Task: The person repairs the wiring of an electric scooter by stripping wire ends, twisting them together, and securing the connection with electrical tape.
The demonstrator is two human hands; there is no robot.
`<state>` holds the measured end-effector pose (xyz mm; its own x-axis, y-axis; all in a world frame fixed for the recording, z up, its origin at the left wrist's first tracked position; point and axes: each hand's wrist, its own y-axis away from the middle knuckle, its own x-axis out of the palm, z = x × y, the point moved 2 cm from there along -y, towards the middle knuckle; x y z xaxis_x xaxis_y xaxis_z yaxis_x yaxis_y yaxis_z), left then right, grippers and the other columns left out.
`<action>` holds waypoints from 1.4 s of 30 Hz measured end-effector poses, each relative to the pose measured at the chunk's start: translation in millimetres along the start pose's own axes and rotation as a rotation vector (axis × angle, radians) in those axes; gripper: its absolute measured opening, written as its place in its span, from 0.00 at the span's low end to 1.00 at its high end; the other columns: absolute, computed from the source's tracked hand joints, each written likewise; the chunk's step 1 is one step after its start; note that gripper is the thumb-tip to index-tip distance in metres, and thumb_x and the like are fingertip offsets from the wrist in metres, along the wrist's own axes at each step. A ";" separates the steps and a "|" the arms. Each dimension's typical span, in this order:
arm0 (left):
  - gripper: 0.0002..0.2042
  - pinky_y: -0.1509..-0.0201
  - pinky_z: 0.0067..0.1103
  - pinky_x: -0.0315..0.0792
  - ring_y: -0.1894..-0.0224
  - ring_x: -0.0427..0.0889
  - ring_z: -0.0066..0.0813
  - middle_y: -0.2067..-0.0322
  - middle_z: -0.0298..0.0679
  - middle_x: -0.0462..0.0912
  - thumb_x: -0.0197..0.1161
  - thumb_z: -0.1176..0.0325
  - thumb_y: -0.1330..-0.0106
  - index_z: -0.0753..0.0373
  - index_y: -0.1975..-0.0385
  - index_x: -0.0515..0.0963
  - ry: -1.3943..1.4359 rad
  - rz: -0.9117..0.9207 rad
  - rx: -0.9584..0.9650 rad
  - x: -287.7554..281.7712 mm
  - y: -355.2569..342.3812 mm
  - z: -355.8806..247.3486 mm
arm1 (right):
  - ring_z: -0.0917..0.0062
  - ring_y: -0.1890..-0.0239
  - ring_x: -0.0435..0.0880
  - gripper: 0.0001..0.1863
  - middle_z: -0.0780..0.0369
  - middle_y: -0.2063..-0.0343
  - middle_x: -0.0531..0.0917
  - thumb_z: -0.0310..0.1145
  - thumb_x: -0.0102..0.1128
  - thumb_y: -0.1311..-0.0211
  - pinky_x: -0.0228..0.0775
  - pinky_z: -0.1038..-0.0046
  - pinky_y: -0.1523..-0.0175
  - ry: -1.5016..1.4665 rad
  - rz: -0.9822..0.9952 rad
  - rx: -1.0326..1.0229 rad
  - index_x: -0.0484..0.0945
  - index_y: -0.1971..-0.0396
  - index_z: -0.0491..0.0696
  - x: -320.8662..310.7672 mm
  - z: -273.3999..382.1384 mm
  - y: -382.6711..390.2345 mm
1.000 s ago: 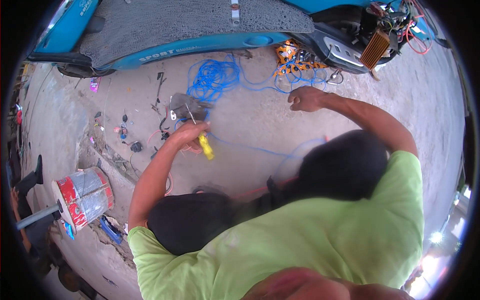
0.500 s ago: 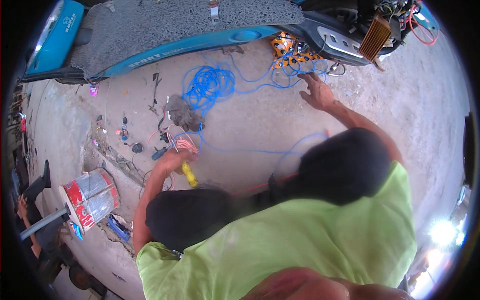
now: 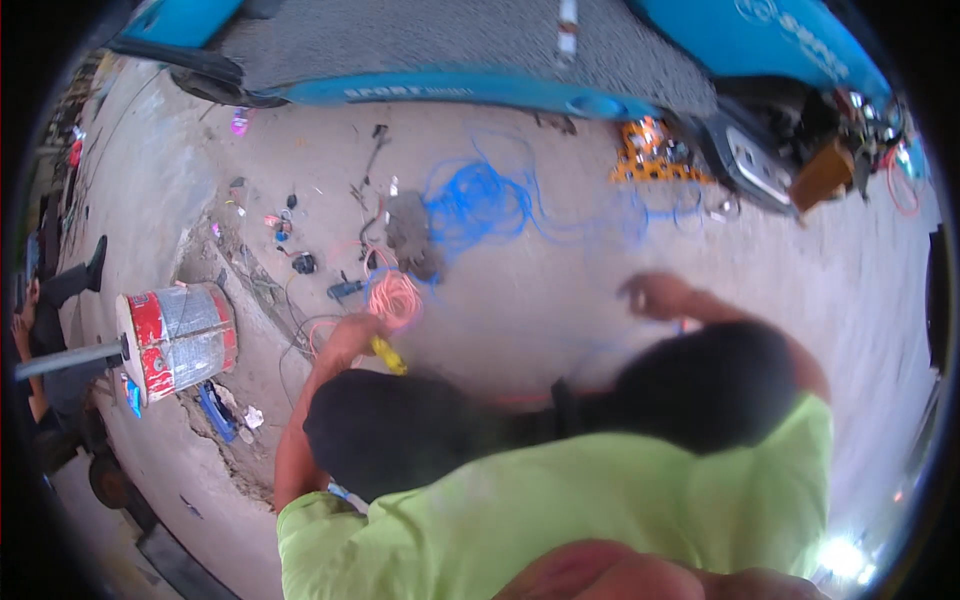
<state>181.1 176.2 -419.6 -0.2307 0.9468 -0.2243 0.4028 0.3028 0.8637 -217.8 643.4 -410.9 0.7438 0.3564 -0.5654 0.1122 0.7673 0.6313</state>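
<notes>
My left hand [image 3: 352,336] is closed around a yellow-handled tool [image 3: 388,355], whose far end is hidden. Just beyond that hand a coil of pink wire [image 3: 395,298] lies on the ground, with a small dark cylindrical piece [image 3: 345,290] beside it. My right hand [image 3: 658,297] hovers in front of my right knee, its fingers smeared by motion; whether it holds anything I cannot make out. A loose tangle of blue wire [image 3: 480,205] spreads farther off, its strands trailing right. Against its left side sits a crumpled grey piece [image 3: 410,228], perhaps cloth.
A blue scooter with a grey footboard [image 3: 450,40] stands across the far side. Near its right end lies an orange patterned packet [image 3: 650,165]. Small dark parts [image 3: 303,263] are scattered left. A red and silver drum [image 3: 190,335] stands farther left, near another person's leg [image 3: 80,272].
My right hand has come back from the far blue loops toward my right knee. My left hand still grips the yellow-handled tool. The whole view has shifted, moving the scooter rightward in the picture.
</notes>
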 end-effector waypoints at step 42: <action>0.25 0.76 0.16 0.62 0.77 0.72 0.16 0.67 0.31 0.80 0.71 0.63 0.38 0.66 0.43 0.76 1.144 0.318 0.576 81.2 31.1 -40.1 | 0.79 0.63 0.80 0.10 0.64 0.64 0.85 0.36 0.68 0.45 0.74 0.74 0.53 -0.365 -0.065 0.127 0.84 0.70 0.45 -73.0 142.0 -226.5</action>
<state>139.3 258.2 -392.8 -0.5557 0.4449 0.7023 0.8292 0.3574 0.4297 -204.0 367.9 -437.2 0.9155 0.0785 -0.3946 0.2305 0.7015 0.6743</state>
